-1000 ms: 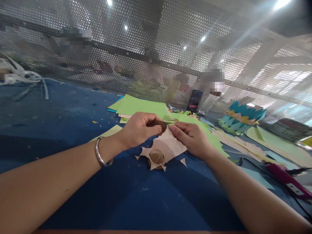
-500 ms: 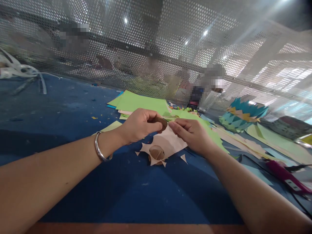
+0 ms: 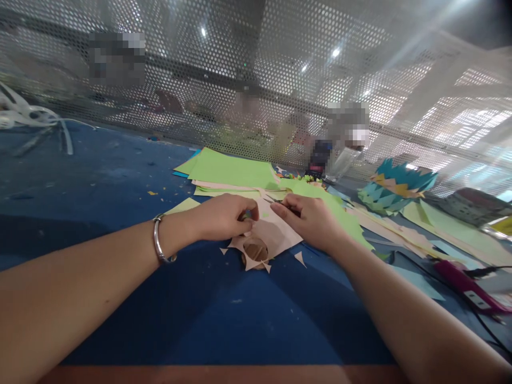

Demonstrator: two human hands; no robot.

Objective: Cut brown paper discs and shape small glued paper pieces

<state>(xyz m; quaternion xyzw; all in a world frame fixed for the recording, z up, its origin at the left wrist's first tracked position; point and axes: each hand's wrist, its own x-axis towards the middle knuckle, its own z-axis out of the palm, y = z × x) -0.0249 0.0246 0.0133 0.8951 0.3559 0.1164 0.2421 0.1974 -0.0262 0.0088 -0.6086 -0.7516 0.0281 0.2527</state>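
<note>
My left hand [image 3: 226,217] is low over a pale pink paper sheet [image 3: 280,229], fingers curled downward, with a gap between thumb and forefinger. No object shows in that gap; the fingertips are partly hidden. Just right of it, my right hand [image 3: 306,216] pinches a thin, dark, pointed tool [image 3: 274,199], its tip toward the left. Most of the tool is covered by the fingers. A round brown ring [image 3: 245,261] lies at the sheet's near end, under cut-out pink paper edges. Small pink triangular scraps [image 3: 300,259] lie beside it.
Green paper sheets [image 3: 232,169] are stacked behind my hands. At right stand a teal zigzag-edged paper piece [image 3: 404,184] and a magenta power strip [image 3: 460,285] with a black cable. White scissors-like handles [image 3: 38,114] lie far left. A perforated metal screen [image 3: 180,80] rises behind.
My left hand has dropped down and left to the pink sheet. The brown round piece it held no longer shows. My right hand has shifted slightly left, uncovering the thin tool.
</note>
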